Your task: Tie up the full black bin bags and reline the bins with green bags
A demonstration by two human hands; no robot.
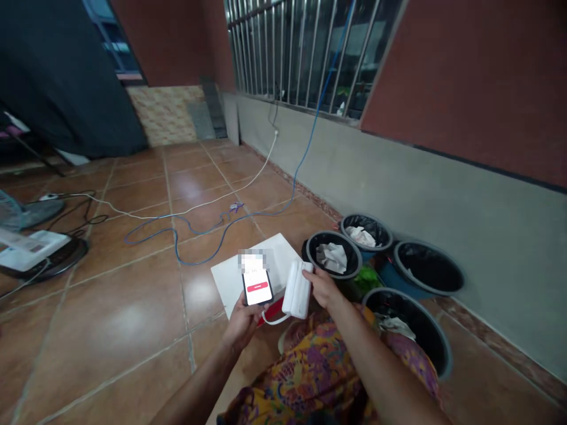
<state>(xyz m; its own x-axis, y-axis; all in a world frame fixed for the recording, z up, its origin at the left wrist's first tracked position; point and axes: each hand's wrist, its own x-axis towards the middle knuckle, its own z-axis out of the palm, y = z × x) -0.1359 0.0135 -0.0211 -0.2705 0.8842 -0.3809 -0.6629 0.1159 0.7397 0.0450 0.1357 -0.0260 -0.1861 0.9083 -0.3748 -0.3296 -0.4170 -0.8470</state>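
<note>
My left hand (243, 319) is closed around the lower end of a smartphone (257, 287), whose lit screen shows a white page with a red button and a blurred upper part. In my right hand (322, 286) is a white power bank (297, 289), gripped along its right side. A short white cable (275, 322) loops from the lower end of the power bank to the bottom of the phone. Beneath both lies a white board or box top (221, 276) on the floor, with a red part showing near its front edge.
Several lined bins (448, 370) stand at the right by the wall, some with crumpled paper inside. A blue cable (221, 251) and a white cable (201, 206) trail across the tiled floor (133, 330). Further left are a fan base (44, 209) and a white device (33, 248).
</note>
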